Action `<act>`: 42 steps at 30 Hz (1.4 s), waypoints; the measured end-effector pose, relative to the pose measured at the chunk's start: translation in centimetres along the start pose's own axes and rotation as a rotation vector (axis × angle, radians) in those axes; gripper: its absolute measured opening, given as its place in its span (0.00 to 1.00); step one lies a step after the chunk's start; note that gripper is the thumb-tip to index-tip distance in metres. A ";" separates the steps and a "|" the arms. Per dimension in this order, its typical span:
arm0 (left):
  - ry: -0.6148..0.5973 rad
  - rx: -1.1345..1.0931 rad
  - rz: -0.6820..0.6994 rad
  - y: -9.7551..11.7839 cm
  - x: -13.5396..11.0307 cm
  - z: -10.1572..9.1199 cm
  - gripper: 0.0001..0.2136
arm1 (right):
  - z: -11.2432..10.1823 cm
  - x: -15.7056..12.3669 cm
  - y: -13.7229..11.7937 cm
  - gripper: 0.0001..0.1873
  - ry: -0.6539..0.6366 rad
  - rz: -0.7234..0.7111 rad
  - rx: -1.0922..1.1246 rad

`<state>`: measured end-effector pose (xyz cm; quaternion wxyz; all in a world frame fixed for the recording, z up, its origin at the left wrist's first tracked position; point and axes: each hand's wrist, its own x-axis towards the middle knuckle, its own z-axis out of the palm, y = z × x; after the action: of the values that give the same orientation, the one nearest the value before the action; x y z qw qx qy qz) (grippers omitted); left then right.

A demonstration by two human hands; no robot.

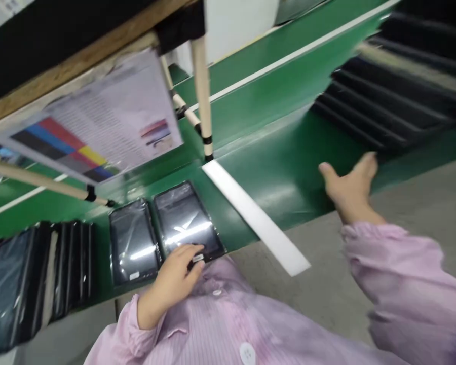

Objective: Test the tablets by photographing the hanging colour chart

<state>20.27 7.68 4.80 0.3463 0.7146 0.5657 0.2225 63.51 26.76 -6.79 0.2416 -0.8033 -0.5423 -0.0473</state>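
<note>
Hands apart, one low on the left and one out to the right. Left hand (pixel 175 276): fingers bent down onto the near edge of a bagged tablet (pixel 186 223). Fingertips touch the clear wrap, but I cannot tell whether it is a true grip or only a press. Right hand (pixel 349 190): released, fingers spread, holding nothing, blurred.

Far left of the left hand: a stack of bagged tablets (pixel 23 284), standing on edge in a row, glare on the wrap. Just left of the left hand: a second bagged tablet (pixel 133 243), lying flat on the green belt (pixel 289 172), beside the touched one and nearly against it. Above both: a printed sheet (pixel 95 126) with colour bars, hung at a slant. A pale pipe post (pixel 201 91) comes down to the belt between the hands. From its foot a white strip (pixel 254 218) runs across the belt onto the grey desk (pixel 327 289).

Beyond the right hand, near its fingertips: black ribbed trays (pixel 383 106) on the belt. Contact not clear.
</note>
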 end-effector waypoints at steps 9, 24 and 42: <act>0.278 0.220 -0.082 -5.9 -8.6 -0.9 0.17 | -2.9 -13.1 -13.4 0.37 -0.494 -0.476 0.125; 0.406 0.578 -0.344 -13.7 8.8 -10.1 0.12 | 2.1 -14.3 -28.4 0.32 -0.579 -0.165 0.575; 0.439 0.475 -0.231 -12.7 3.3 -10.1 0.21 | 1.8 -15.1 -27.7 0.37 -0.517 -0.219 0.588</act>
<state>5.69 14.79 1.75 0.0630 0.6416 0.7398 0.1926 32.30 22.93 -4.13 0.3102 -0.6229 -0.6580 0.2877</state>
